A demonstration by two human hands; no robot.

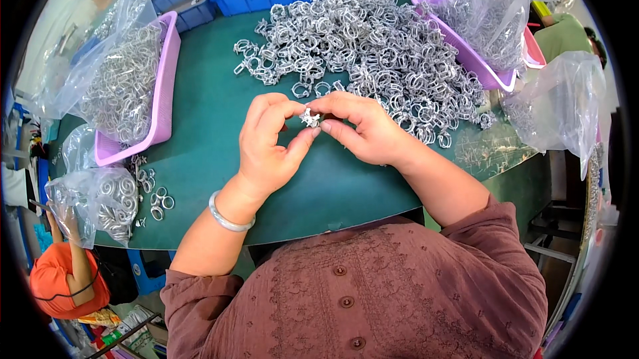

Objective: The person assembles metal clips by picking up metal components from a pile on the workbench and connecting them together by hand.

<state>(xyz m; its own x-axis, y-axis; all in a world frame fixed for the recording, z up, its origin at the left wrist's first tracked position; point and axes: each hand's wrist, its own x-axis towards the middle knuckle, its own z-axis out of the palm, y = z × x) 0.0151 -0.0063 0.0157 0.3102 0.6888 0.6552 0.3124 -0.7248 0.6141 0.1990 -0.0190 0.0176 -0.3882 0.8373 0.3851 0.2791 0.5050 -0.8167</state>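
My left hand (265,145) and my right hand (367,127) meet over the table's middle. Between their pinched thumbs and forefingers is a small silvery metal piece (309,118) with a pointed, star-like outline; part of it is covered by the fingertips. Just beyond the hands lies a large heap of silvery metal rings (373,46), a few of them close to my knuckles. On the left wrist sits a pale bangle (229,214).
At left, a purple basket (168,86) holds bagged metal pieces. Loose rings (161,200) and a clear bag of spiral pieces (118,202) lie near it. Blue bins (266,1) stand behind; another purple basket (476,59) stands at right. A person in orange (63,276) is at lower left.
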